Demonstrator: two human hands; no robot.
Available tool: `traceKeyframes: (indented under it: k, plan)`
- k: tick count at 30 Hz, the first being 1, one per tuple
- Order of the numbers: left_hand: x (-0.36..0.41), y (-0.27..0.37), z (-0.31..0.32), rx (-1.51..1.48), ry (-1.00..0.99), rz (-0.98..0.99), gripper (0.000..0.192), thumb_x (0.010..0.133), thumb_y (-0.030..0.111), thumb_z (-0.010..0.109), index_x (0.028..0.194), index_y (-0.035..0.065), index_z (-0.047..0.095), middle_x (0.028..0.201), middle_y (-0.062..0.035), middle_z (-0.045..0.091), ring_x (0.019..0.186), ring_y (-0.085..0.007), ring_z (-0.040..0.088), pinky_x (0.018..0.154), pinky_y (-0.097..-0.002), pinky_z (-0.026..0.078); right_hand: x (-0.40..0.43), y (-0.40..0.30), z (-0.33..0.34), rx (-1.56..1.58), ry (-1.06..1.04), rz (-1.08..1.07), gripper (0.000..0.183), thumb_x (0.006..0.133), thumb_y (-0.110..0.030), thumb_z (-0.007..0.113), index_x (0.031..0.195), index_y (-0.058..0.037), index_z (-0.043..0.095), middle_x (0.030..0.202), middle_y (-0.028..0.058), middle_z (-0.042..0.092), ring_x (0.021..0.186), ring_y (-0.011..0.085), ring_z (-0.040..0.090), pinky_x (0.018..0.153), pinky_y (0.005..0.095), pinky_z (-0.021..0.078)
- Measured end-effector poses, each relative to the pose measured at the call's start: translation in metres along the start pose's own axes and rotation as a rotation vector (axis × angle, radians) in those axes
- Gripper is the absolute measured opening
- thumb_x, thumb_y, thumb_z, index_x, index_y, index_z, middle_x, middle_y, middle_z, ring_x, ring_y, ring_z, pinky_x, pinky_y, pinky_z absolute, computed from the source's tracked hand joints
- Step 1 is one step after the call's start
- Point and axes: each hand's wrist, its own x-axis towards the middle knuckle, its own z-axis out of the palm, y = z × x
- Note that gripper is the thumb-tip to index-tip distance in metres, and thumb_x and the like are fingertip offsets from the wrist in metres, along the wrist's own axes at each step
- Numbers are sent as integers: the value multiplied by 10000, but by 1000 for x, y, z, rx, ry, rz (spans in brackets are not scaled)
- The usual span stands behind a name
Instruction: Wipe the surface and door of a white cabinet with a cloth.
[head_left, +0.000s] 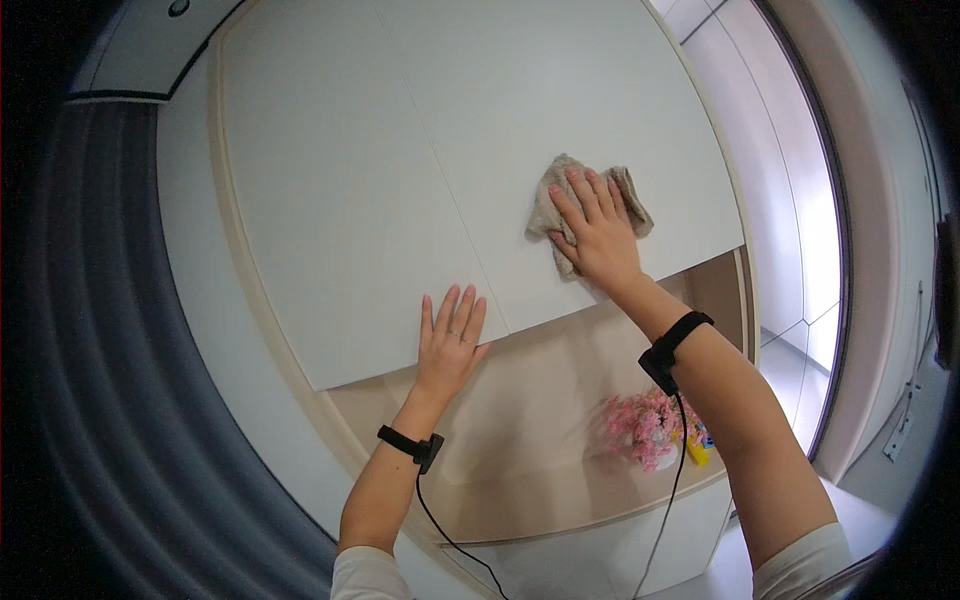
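My right hand (600, 232) lies flat with spread fingers on a beige-grey cloth (550, 206), pressing it against a white cabinet door (645, 97). The cloth is crumpled, with a folded edge showing right of my fingers. My left hand (450, 341) rests with its fingers apart near the lower edge of the neighbouring white door (330, 225), left of the thin seam between the two doors; it holds nothing. Black straps with small boxes and cables are around both forearms.
Beneath the doors is an open beige niche (495, 420). Pink artificial-looking flowers (645, 427) and a yellow item (697, 452) stand at its right. A dark grey curtain (150, 337) hangs at the left. A bright opening with a dark frame (836, 225) is at the right.
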Motion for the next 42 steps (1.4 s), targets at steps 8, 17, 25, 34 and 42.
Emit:
traceKeyframes:
  k: [8,17,25,34,42]
  plan:
    - [-8,4,-12,-3,94,110,845,611,135,838,1369,75,471,1481,-116,413,1363,-338,388,1091,-621,323,-1,0,-3,27,2,13,642,848,-364,672,1421,-176,451,1518,108,367,1398,330,331,1156,519,250]
    - [-17,14,-42,-44,153,111,909,552,-14,825,1367,148,458,1457,-139,446,1328,-384,438,1089,-622,347,-2,5,2,42,-10,23,650,840,-385,673,1414,-175,452,1512,113,375,1402,329,313,1165,519,223]
    - [-35,17,-76,-65,183,150,872,661,-3,773,1429,162,394,1471,-182,417,1346,-443,401,1097,-613,333,-7,8,2,77,19,16,636,837,-384,670,1401,-172,467,1500,120,386,1396,332,323,1164,517,230]
    - [-91,26,-176,200,223,39,819,790,-7,641,1488,115,232,1507,-251,310,1336,-476,392,1088,-567,370,-7,11,1,3,-35,1,643,864,-414,637,1435,-196,436,1514,92,378,1407,317,317,1166,505,246]
    - [-147,28,-269,295,376,-507,603,902,90,548,1465,89,334,1549,-219,272,1434,-393,262,1148,-520,252,-20,6,-1,92,-3,-30,581,839,-223,689,1384,-174,494,1489,83,411,1377,338,359,1133,478,316]
